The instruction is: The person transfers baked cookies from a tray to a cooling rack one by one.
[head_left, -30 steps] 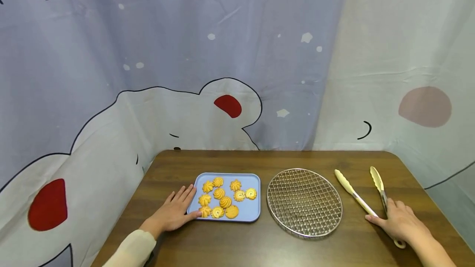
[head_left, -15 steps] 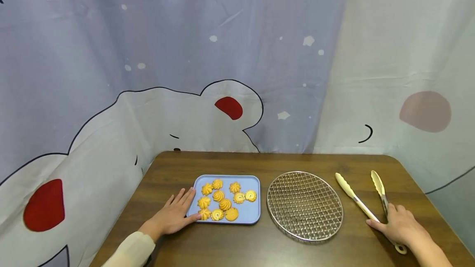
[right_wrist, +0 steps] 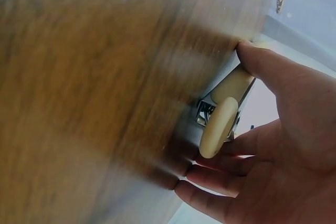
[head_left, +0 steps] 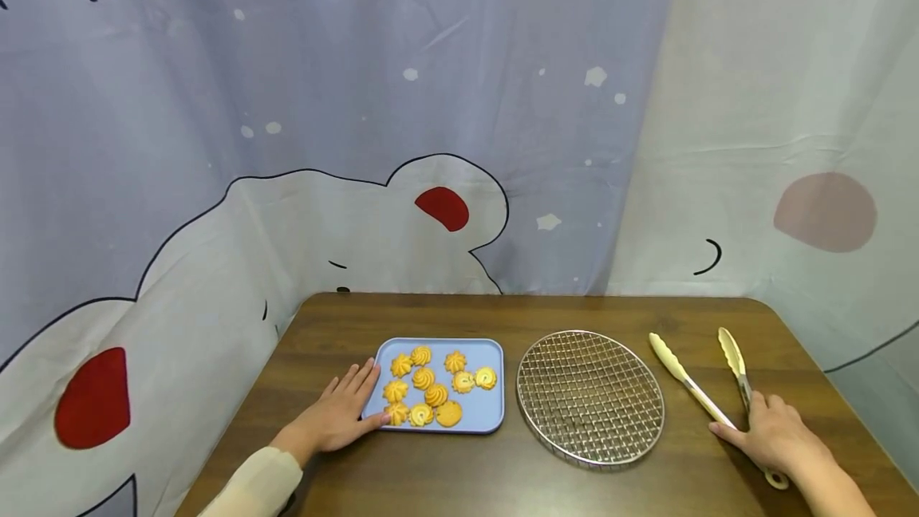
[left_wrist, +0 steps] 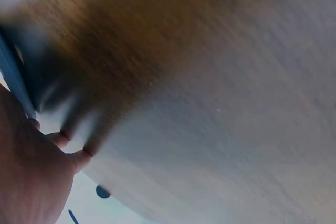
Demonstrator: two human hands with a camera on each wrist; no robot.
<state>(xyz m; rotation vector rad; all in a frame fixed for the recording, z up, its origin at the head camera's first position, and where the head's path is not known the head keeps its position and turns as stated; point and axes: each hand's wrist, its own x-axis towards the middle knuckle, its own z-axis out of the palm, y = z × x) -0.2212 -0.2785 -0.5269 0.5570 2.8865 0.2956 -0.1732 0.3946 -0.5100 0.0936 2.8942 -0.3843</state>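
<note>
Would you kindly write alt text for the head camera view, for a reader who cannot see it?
A person's left hand rests flat against a blue tray of piped cookies, while the right hand closes over the handle end of cream-tipped tongs. A round wire rack lies between them on a wooden table, before a cartoon bear curtain.

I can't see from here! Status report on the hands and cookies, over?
Left hand flat against blue tray of cookies. Right hand gripping tongs. Wire rack between, bare.
</note>
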